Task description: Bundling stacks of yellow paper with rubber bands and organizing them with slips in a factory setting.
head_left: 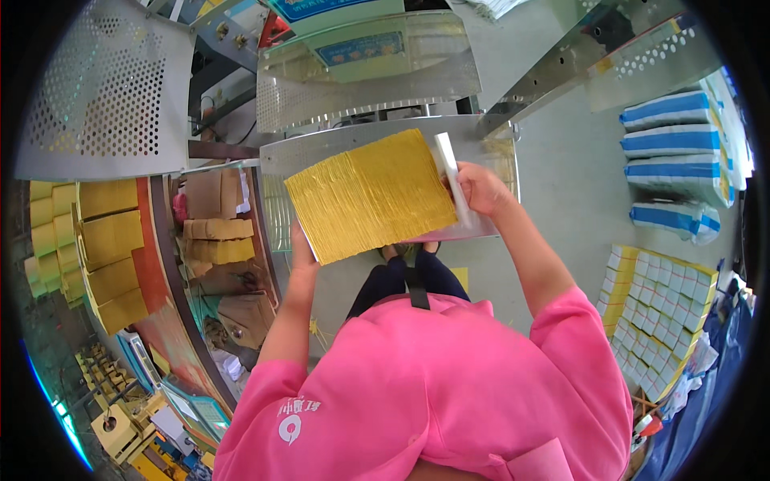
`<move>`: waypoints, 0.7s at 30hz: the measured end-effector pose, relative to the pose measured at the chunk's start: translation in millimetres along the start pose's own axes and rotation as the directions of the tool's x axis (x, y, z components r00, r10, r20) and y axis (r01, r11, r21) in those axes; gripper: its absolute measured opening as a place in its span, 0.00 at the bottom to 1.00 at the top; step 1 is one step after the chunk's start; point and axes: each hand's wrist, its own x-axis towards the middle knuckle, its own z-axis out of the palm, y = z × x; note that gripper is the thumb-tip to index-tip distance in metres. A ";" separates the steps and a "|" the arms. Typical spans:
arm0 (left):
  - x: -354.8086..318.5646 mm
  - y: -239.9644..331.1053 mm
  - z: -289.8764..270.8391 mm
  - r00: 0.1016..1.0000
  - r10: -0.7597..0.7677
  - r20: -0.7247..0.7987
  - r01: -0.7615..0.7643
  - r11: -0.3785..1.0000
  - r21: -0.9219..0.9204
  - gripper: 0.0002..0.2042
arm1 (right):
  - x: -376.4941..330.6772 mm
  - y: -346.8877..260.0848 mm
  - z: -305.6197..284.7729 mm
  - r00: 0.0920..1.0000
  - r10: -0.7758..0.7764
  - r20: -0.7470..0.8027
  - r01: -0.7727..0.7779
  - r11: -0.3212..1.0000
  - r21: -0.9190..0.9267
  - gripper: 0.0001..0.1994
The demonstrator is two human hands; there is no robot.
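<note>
A thick stack of golden-yellow paper sheets (369, 196), its many layered edges facing up, is held tilted above the metal worktable (321, 143). My left hand (303, 247) supports the stack at its near left end; most of its fingers are hidden beneath and behind the paper. A long, narrow white bar (451, 172) stands along the stack's right end. My right hand (484, 191) is closed round this bar from the right, fingers curled. What the bar is made of I cannot make out.
A clear guard panel (369, 68) rises behind the worktable. Perforated sheet metal (104, 96) stands at far left, above a red-edged bench (152, 264) with yellow paper stacks (112, 240). Blue-and-white wrapped packs (674, 140) and banded paper bundles (662, 313) lie at right.
</note>
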 end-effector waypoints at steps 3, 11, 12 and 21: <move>-4.1 14.5 12.9 0.999 -0.029 -0.013 0.030 0.998 0.054 0.21 | 15.9 6.3 -17.1 0.989 -0.025 -0.149 -0.007 0.977 -0.215 0.14; -17.6 26.8 35.6 0.998 -0.015 0.053 0.025 0.982 -0.188 0.27 | 18.7 29.0 24.4 0.838 -0.471 -0.275 0.168 0.702 -0.692 0.20; -19.3 28.3 32.8 0.997 -0.033 0.069 0.044 0.986 -0.162 0.29 | 17.6 30.5 33.8 0.799 -0.539 -0.267 0.201 0.657 -0.727 0.20; -21.0 29.4 35.6 0.993 -0.032 0.113 0.043 0.995 -0.093 0.31 | 13.2 28.3 41.7 0.698 -0.708 -0.111 0.194 0.336 -0.922 0.13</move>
